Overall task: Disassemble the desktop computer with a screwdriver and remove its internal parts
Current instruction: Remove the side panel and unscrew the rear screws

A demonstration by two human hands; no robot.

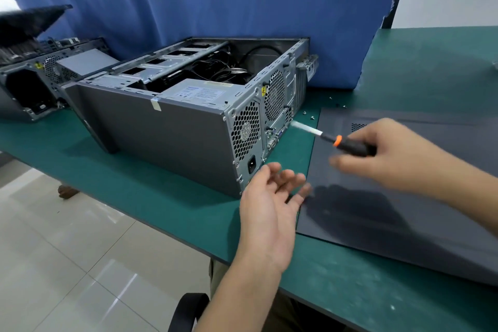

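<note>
Computer [172,116] left of right hand [388,153] gripping screwdriver [334,140], shaft pointing at rear panel; left hand [269,197] nearer, fingers spread, empty

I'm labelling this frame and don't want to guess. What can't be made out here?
Head view only.
Blurred by motion: the tip of the screwdriver and the lower fingers of the right hand.
Too small: the text on the power supply label; the type of the loose screws.
Cut by the left edge: the second computer.
</note>
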